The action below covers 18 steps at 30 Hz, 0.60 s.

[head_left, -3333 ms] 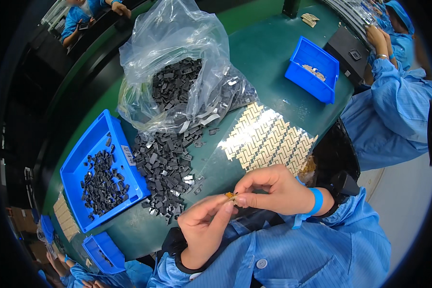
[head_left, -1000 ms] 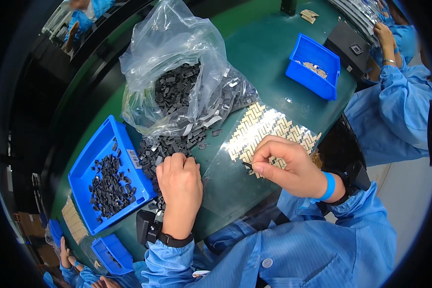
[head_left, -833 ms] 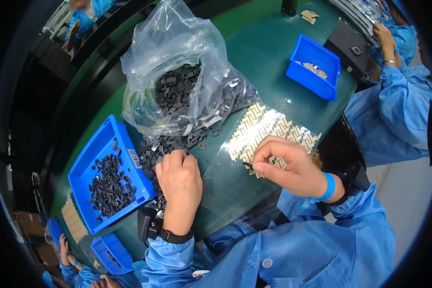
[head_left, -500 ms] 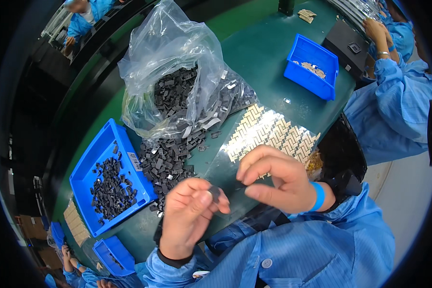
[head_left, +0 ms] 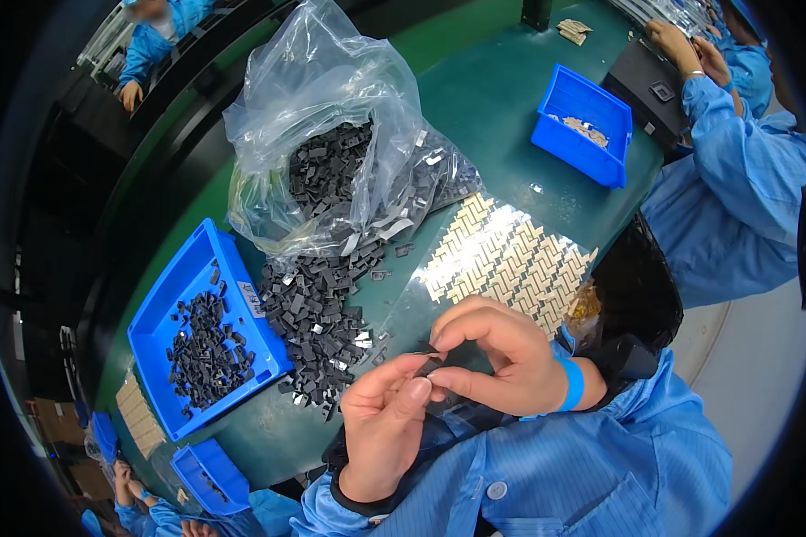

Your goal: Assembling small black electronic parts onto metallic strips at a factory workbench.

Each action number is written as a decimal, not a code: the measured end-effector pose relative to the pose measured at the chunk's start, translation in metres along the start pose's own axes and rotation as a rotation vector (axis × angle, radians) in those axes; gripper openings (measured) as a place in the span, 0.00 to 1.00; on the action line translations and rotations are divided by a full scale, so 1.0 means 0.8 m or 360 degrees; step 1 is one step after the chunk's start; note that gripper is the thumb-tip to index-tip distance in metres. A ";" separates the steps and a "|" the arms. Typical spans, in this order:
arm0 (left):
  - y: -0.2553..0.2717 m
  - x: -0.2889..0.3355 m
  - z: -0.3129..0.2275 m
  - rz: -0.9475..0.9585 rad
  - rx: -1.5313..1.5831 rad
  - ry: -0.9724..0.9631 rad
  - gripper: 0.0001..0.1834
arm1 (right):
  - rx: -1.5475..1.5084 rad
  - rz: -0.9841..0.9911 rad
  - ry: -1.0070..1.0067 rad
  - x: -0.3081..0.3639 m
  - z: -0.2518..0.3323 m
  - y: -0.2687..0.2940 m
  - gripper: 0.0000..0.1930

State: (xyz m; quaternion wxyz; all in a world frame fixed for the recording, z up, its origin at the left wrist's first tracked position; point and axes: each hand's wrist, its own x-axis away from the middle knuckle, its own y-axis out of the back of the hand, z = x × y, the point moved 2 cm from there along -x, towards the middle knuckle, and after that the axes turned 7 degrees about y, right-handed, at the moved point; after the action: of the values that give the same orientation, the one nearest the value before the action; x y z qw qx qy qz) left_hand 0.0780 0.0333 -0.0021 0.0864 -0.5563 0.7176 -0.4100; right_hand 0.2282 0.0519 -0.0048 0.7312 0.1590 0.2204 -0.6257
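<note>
In front of my chest both hands meet over a small black plastic piece (head_left: 430,365). My left hand (head_left: 387,430) pinches it between thumb and fingers. The thumb and index finger of my right hand (head_left: 501,358), with a blue wristband, close on its other side; whether a second small dark piece sits there is too small to tell. Just beyond my hands lies a clear sheet with beige strips (head_left: 484,255) in a zigzag pattern. Left of them, a heap of black plastic pieces (head_left: 309,313) spills from a large clear plastic bag (head_left: 322,72).
A blue tray (head_left: 282,353) of black pieces stands left of the heap, a smaller blue bin (head_left: 188,465) nearer. Far right are a blue bin (head_left: 571,94) with beige pieces and a black box (head_left: 631,85). A co-worker in blue (head_left: 734,188) sits at the right.
My hands have come together from apart. The right moved down and left, the left slightly right, and the fingertips now meet at the black piece.
</note>
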 end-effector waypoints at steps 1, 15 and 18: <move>0.002 0.000 0.000 -0.0024 -0.0182 -0.0107 0.13 | 0.0061 -0.0038 0.0048 -0.001 0.000 -0.001 0.12; -0.002 0.000 -0.003 -0.0171 -0.0561 -0.0474 0.12 | -0.0499 -0.0123 -0.0288 0.004 -0.003 -0.006 0.04; -0.008 0.000 -0.003 -0.0236 -0.0634 -0.0494 0.13 | -0.0540 -0.0150 -0.0335 0.005 -0.003 -0.007 0.03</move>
State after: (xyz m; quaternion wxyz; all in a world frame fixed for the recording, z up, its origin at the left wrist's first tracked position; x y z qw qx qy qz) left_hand 0.0812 0.0343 0.0039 0.0539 -0.6696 0.7197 -0.1755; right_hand 0.2226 0.0487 -0.0089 0.7363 -0.0432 0.2522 -0.6264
